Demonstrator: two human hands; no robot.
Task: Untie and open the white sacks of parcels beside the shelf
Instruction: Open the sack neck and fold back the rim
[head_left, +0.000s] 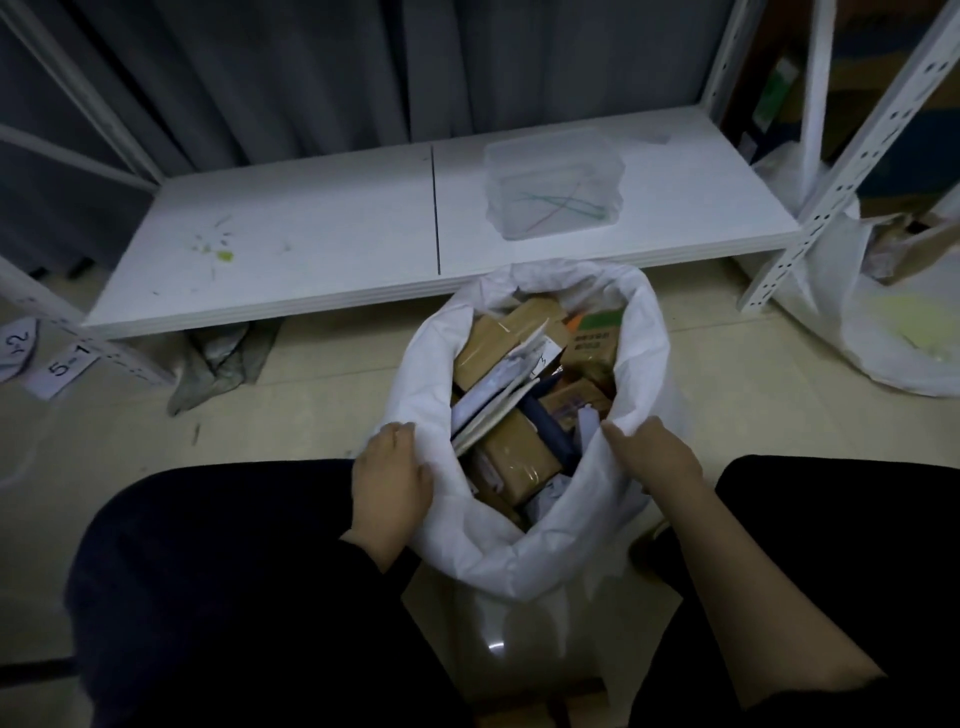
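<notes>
A white sack (644, 332) stands on the floor between my knees, its mouth wide open with the rim rolled down. Inside lie several brown cardboard parcels (519, 457) and white mailers. My left hand (389, 473) grips the rim on the left side, fingers curled over the fabric. On the right side my right hand (654, 457) holds the rim, fingers folded over its edge. A second white sack (852, 312) sits at the far right beside the shelf post, also open at the top.
A low white shelf board (322, 239) runs across in front of the sack, carrying a clear plastic box (553, 182) with coloured ties in it. White perforated shelf posts (841, 171) stand at the right. A grey bag (223, 364) lies under the shelf edge.
</notes>
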